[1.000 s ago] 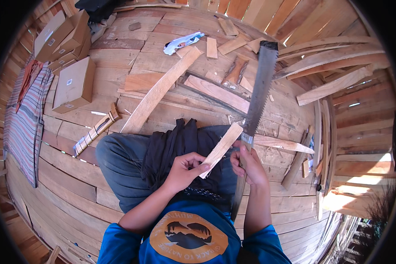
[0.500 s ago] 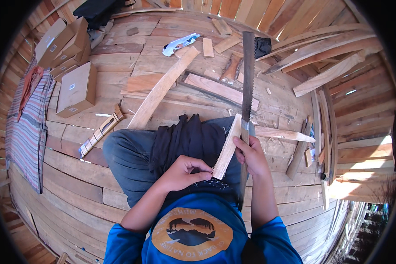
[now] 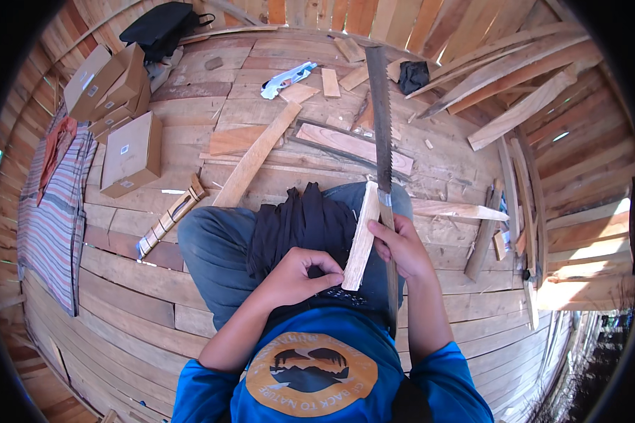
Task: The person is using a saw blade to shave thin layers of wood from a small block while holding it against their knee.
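- the left hand (image 3: pixel 298 276) curls its fingers round the lower end of a pale wooden slat (image 3: pixel 360 237), pinching it between thumb and fingertips just above the lap.
- the slat is short, flat and straight-edged, with raw light grain; it stands nearly upright, leaning a little to the right, its top edge touching the blade of the hand saw (image 3: pixel 382 134).
- the right hand (image 3: pixel 401 245) is wrapped tight round the saw where blade meets handle, and its fingers also press against the slat's right edge.
- the saw has a long, narrow, dull grey steel blade with fine teeth along one side; it points away from the person, out over the floor, while its dark handle runs back down past the wrist toward the blue shirt.
- a dark, pleated cloth (image 3: pixel 300 224) lies bunched over the grey-trousered knees, just left of the slat.
- the plank floor (image 3: pixel 141 296) is rough, weathered timber, strewn with offcuts: a long light board (image 3: pixel 257 155) lies aslant, and a reddish plank (image 3: pixel 353 148) lies beside it under the blade.
- three brown cardboard boxes (image 3: pixel 130 151) sit at the left, near a striped woven mat (image 3: pixel 53 204).
- a black bag (image 3: pixel 159 28) rests at the far edge, and a white crumpled plastic wrapper (image 3: pixel 286 79) lies among short blocks.
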